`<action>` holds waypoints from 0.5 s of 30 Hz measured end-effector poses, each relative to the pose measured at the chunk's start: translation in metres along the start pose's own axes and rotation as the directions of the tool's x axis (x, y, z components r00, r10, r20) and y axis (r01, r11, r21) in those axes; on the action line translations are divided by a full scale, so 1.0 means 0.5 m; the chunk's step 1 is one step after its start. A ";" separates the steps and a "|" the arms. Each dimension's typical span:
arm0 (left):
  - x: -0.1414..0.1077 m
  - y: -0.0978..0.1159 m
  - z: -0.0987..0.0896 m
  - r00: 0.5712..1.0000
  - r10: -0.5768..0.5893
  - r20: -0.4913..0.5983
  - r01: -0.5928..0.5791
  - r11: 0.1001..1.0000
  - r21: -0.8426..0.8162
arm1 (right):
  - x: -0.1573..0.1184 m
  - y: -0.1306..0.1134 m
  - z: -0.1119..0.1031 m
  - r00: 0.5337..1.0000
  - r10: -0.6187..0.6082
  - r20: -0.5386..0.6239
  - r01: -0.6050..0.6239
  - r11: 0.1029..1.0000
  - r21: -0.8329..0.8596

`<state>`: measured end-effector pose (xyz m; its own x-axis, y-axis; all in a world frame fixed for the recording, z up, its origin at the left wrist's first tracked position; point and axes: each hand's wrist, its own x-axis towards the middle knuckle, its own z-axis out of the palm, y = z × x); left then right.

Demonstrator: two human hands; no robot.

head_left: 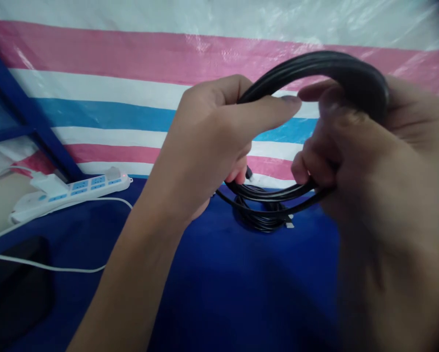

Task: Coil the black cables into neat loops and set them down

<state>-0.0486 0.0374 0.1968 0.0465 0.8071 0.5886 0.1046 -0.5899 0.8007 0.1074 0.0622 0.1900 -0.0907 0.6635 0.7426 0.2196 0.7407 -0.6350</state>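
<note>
a left hand (219,117) and right hand (377,151) hold a coiled black cable (322,63) above a blue tabletop (249,283).
the loop runs sideways between them, fingers closed on either side, neither hand clearly nearer; its faintly glossy strands bunch tightly along the upper arc and part below, in front of a second black coil (259,223).

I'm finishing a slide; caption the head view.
Left hand and right hand hold a looped black cable above a blue tabletop with another black coil and white power strip.
</note>
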 end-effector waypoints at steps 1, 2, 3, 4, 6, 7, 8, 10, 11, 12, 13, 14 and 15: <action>-0.001 -0.001 -0.003 0.998 -0.006 0.056 0.006 1.000 0.001 | 0.000 0.001 -0.001 1.000 -0.006 0.028 0.005 1.000 0.006; -0.002 -0.003 -0.005 0.993 -0.019 0.120 0.018 1.000 0.010 | 0.000 0.003 -0.003 0.996 -0.016 0.092 0.018 1.000 -0.020; -0.002 -0.006 -0.007 0.980 -0.052 0.191 0.048 0.999 0.024 | 0.001 0.004 -0.007 0.982 -0.032 0.185 0.042 0.998 -0.054; -0.001 -0.010 -0.008 0.964 -0.097 0.249 0.092 0.995 0.034 | 0.001 0.005 -0.011 0.958 -0.048 0.282 0.074 0.994 -0.084; 0.003 -0.016 -0.010 0.931 -0.181 0.318 0.178 0.983 0.040 | 0.003 0.008 -0.017 0.904 -0.083 0.419 0.134 0.986 -0.094; 0.004 -0.018 -0.009 0.919 -0.207 0.335 0.210 0.977 0.028 | 0.004 0.010 -0.018 0.894 -0.095 0.437 0.144 0.986 -0.082; 0.006 -0.018 -0.008 0.915 -0.216 0.341 0.228 0.974 0.005 | 0.004 0.011 -0.016 0.900 -0.104 0.423 0.144 0.988 -0.064; 0.008 -0.016 -0.005 0.928 -0.213 0.307 0.243 0.968 -0.063 | 0.002 0.013 -0.005 0.940 -0.078 0.333 0.095 0.995 -0.035; 0.008 -0.013 -0.004 0.942 -0.199 0.269 0.238 0.964 -0.120 | 0.001 0.013 0.004 0.963 -0.066 0.260 0.067 0.998 0.007; 0.009 -0.010 -0.003 0.960 -0.183 0.210 0.223 0.956 -0.188 | -0.001 0.014 0.016 0.984 -0.057 0.168 0.045 0.996 0.071; 0.009 -0.007 -0.003 0.976 -0.168 0.135 0.199 0.945 -0.258 | -0.004 0.015 0.028 0.996 -0.047 0.075 0.035 0.987 0.157; 0.010 -0.004 -0.003 0.986 -0.157 0.058 0.167 0.931 -0.325 | -0.006 0.015 0.041 1.000 -0.023 0.003 0.022 0.968 0.250; 0.011 -0.003 -0.003 0.989 -0.148 -0.008 0.134 0.916 -0.378 | -0.008 0.016 0.052 0.999 0.000 -0.044 0.015 0.939 0.342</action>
<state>-0.0500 0.0425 0.1991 0.0227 0.8853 0.4645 -0.2735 -0.4414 0.8546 0.0843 0.0681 0.1764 -0.0483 0.6580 0.7515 -0.1276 0.7421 -0.6580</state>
